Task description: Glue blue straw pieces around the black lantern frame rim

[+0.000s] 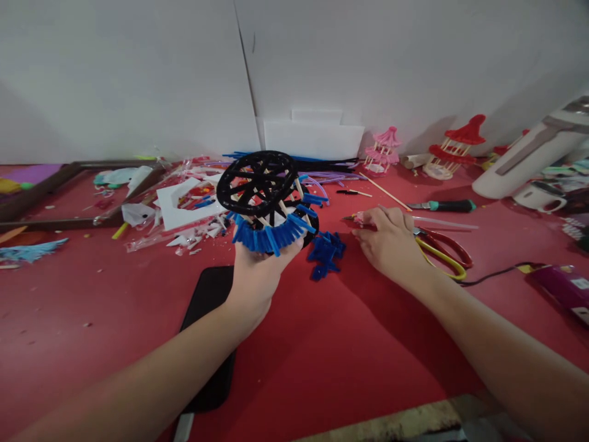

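Observation:
My left hand (257, 276) is closed around the lower part of a tiered pipe-cleaner model (260, 184), holding it tilted above the table. The model has a black spoked wheel on top, pale sticks between its tiers and a fringe of short blue pieces. To its right lies a small pile of cut blue pipe-cleaner pieces (326, 253). My right hand (386, 236) rests on the table with its fingers curled over what looks like a glue gun (348, 218); only the dark tip shows, and the body is hidden. A clear glue stick (446, 223) extends behind the hand.
Red-and-yellow-handled cutters (444, 252) and a utility knife (444, 205) lie at the right. A black phone (209, 368) lies beneath my left forearm. Pink (383, 150) and red (453, 147) pavilion models, a white bottle (529, 150) and scraps (197, 236) stand or lie farther back.

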Motion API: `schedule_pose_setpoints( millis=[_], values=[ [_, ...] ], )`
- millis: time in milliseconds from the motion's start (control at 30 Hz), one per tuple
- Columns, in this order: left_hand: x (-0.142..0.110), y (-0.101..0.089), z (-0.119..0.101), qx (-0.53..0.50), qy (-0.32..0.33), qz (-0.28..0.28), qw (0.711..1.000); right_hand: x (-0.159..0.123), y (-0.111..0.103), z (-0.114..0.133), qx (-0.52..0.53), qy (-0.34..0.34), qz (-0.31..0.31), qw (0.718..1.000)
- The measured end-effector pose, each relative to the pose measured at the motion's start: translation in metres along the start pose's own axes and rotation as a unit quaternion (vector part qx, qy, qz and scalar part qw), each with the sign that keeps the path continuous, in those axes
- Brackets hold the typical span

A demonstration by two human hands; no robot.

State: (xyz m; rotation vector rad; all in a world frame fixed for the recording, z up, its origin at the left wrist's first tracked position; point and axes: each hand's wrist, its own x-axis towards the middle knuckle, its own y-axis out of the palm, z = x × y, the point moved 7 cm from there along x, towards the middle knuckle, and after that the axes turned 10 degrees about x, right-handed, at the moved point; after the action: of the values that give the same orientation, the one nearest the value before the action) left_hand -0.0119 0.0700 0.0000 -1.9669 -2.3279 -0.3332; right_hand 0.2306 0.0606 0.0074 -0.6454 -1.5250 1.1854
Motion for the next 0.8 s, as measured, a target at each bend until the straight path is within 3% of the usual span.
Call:
schedule_pose_setpoints(
  millis=[233,567,667,800],
  values=[
    [0.0,0.007,-0.005,-0.007,0.009,0.036,0.999,0.008,0.005,-0.01,-0.006,0.006,0.024,1.0],
    [0.0,0.007,-0.003,-0.005,0.0,0.029,1.0,0.027,0.019,-0.009,-0.005,-0.063,0.109,0.992],
    [0.0,0.008,-0.002,-0.012,-0.005,0.032,0.999,0.038,0.02,-0.013,0.023,-0.057,0.107,0.992],
    [-0.002,0.009,-0.008,-0.033,0.013,0.029,0.999,0.076,0.009,-0.021,0.093,-0.02,0.064,0.993]
  ],
)
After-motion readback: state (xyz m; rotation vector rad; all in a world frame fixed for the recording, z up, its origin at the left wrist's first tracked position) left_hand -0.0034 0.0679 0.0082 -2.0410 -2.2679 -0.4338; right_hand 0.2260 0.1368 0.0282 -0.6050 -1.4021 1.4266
